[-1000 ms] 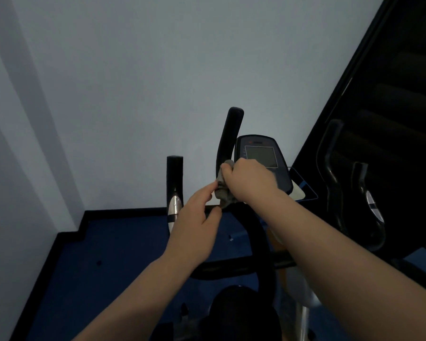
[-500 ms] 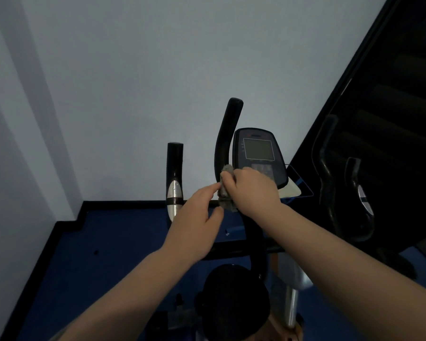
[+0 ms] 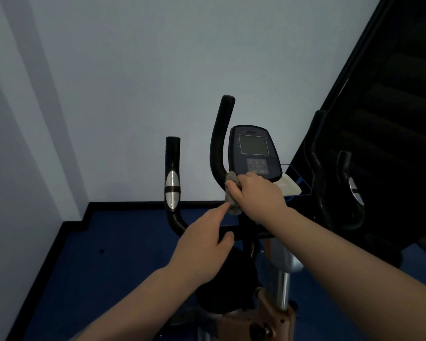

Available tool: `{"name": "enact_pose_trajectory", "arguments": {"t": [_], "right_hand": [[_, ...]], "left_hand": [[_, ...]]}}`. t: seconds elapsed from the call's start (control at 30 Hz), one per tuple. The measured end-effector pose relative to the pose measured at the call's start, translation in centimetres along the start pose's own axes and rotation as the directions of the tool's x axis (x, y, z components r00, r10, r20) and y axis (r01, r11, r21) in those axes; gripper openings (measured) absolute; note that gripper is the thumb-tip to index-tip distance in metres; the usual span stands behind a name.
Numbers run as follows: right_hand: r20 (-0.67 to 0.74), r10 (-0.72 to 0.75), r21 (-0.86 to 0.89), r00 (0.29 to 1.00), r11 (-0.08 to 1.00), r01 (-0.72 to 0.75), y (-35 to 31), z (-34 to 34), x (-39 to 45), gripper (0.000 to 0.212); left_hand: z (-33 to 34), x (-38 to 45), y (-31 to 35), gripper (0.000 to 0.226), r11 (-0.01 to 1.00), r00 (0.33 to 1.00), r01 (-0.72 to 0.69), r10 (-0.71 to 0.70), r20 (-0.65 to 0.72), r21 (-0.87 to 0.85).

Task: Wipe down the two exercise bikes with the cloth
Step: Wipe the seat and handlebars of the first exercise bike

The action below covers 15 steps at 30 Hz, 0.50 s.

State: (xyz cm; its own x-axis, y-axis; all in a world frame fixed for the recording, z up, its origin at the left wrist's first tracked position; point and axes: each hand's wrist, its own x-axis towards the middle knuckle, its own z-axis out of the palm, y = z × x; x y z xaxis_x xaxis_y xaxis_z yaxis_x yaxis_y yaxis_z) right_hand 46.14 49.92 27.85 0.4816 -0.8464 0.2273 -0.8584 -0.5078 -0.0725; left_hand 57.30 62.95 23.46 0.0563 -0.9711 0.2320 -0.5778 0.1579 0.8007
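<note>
Floor [image 3: 113, 247]: dark blue, black skirting.
Wall [image 3: 133, 70]: plain grey, 12 o'clock.
Right hand [image 3: 258, 195]: fingers clamped on cloth [image 3: 231, 193].
Left hand [image 3: 204, 247]: fingers loosely apart.

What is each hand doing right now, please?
Left hand: open, index fingertip touching the cloth, holding nothing.
Right hand: closed on the cloth against the handlebar.

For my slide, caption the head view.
Right hand wraps grey cloth around bike handlebar; left hand touches it.

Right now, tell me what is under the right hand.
The right hand is closed over a grey cloth, pressed at the base of the right handlebar. The bar beneath cloth and hand is covered. The console stands just behind.
</note>
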Motion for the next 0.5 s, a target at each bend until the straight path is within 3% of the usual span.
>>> {"name": "enact_pose_trajectory", "arguments": {"t": [0.27, 0.4, 0.5], "right_hand": [[0.022, 0.089, 0.032, 0.996, 0.995, -0.09, 0.4, 0.1, -2.1, 0.042], [0.019, 0.109, 0.011, 0.994, 0.994, -0.109, 0.0, 0.5, -3.4, 0.03], [0.025, 0.214, 0.068, 0.977, 0.974, -0.215, 0.2, 0.8, -5.1, 0.042]], "left_hand": [[0.2, -1.1, 0.2, 0.049, 0.996, 0.999, -0.027, 0.029, -0.031, 0.081], [0.2, -1.3, 0.2, 0.041, 0.998, 0.998, -0.01, 0.013, -0.054, 0.057], [0.3, -1.7, 0.1, 0.037, 0.999, 0.997, 0.009, -0.006, -0.078, 0.048]]}}
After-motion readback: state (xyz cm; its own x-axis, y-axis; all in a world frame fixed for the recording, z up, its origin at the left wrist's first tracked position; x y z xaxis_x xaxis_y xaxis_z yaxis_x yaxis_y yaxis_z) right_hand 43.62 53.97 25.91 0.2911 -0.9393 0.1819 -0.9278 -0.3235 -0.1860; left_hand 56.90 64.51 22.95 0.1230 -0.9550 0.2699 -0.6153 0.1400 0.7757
